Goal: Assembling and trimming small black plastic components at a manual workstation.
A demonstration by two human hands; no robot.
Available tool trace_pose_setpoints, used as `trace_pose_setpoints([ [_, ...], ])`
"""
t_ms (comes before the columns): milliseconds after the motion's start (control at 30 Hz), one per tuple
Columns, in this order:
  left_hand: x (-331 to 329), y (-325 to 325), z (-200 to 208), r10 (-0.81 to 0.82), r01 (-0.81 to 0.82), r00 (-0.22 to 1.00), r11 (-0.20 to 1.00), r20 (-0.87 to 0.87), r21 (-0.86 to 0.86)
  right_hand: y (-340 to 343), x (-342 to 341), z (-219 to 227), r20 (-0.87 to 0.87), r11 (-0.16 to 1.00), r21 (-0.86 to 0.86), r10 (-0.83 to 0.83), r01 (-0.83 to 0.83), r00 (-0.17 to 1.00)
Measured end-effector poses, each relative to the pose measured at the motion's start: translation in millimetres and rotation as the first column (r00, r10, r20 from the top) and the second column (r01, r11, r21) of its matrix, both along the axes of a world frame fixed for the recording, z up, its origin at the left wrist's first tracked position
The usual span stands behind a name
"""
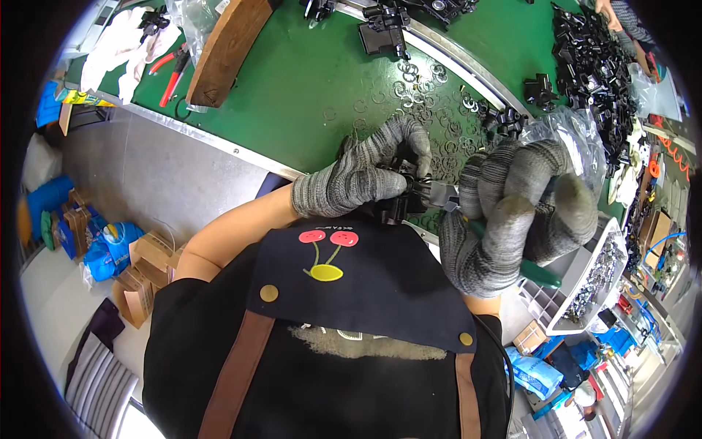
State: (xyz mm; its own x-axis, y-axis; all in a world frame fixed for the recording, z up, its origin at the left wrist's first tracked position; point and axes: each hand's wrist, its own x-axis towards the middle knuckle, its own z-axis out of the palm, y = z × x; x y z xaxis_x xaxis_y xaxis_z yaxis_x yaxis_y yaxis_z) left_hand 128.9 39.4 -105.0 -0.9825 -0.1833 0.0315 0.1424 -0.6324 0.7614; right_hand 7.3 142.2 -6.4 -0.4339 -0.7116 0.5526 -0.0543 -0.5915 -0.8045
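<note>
I wear grey knitted gloves on both hands. My left hand (362, 172) is closed around a black mechanical part (401, 201), with thumb and fingers on either side of it, just above the apron. Curled fingers of my right hand (512, 212) grip a green-handled tool (541, 274); most of its handle is hidden by the glove. A flat metal piece at the tool's front end (442, 195) points left and meets the black part. Whether it is fitted onto the part, I cannot tell. Many small metal rings (446, 124) lie scattered on the green tabletop (300, 102) beyond my hands.
A curved wooden block (227, 55) and red-handled pliers (172, 79) lie at the left. Black parts heap (592, 80) at the right, beside a clear plastic bag (567, 135). A grey bin (596, 282) holds small metal pieces. Another person's hand (608, 14) shows at the far right.
</note>
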Motion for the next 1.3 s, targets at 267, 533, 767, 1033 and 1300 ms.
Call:
trace_pose_setpoints([
  [267, 8, 3, 1, 0.009, -0.008, 1.000, 0.998, 0.016, -0.060, 26, -7, -34, -0.498, 0.763, 0.624, 0.224, 0.167, 0.838],
  [533, 2, 9, -7, 0.062, -0.064, 0.998, 0.993, -0.017, -0.100, 20, -14, -34, -0.049, 0.859, 0.150, -0.488, 0.490, 0.871],
  [767, -45, -36, 15, 0.175, -0.174, 0.953, 0.984, 0.249, -0.029, 32, -28, -27, 0.275, 0.797, 0.446, -0.555, 0.407, 0.785],
  [1033, -157, -307, 78, 0.691, -0.539, 0.710, 0.658, -0.136, 0.526, 60, -53, -32, 0.341, 0.783, 0.512, -0.563, 0.354, 0.752],
  [1300, -249, -219, 79, 0.424, -0.226, 0.895, 0.154, -0.143, -0.962, 65, -56, -39, 0.192, 0.639, 0.683, -0.626, 0.355, 0.756],
])
